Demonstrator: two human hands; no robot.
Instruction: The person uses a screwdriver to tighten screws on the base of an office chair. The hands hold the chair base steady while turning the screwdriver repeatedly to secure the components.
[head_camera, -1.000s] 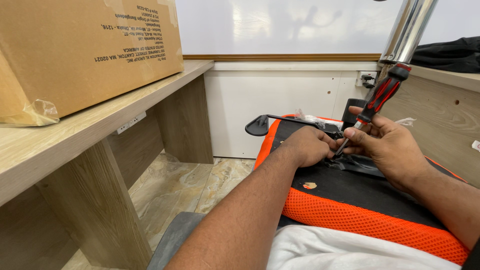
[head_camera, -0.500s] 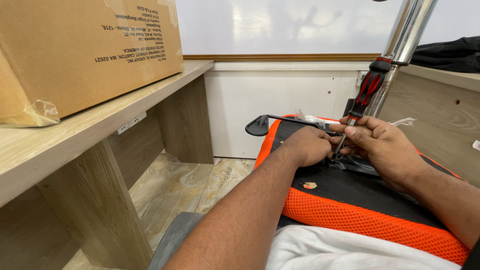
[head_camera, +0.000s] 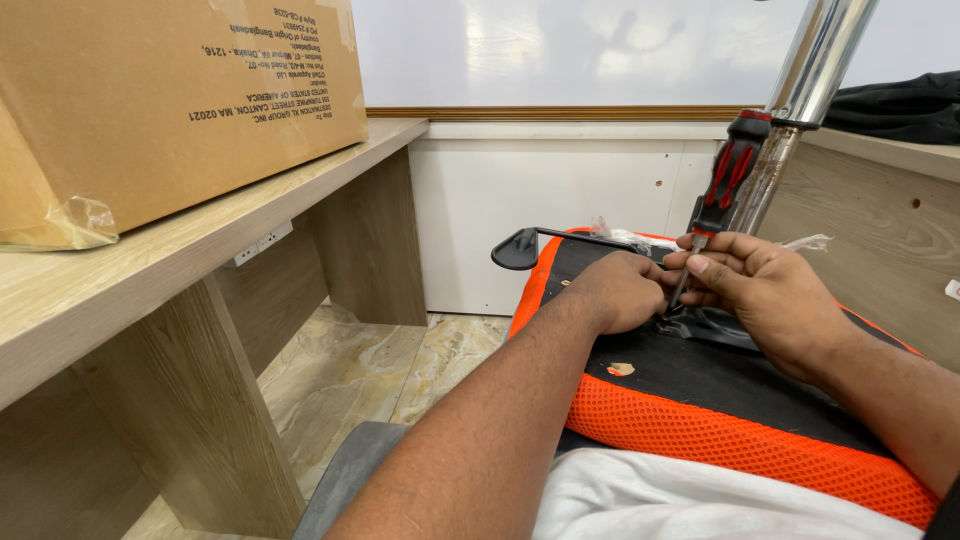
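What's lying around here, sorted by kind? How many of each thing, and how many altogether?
Screwdrivers: 1, red and black, held in the right hand.
Chair seats: 1, orange and black, under the left hand.
Cardboard boxes: 1.
Chrome posts: 1.
Black levers: 1.
Total: 5.

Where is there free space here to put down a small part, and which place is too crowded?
Free: the wooden shelf right of the cardboard box, and the black seat underside between the hands and the orange mesh edge. Crowded: around the chrome column, where the left hand, right hand and screwdriver meet.
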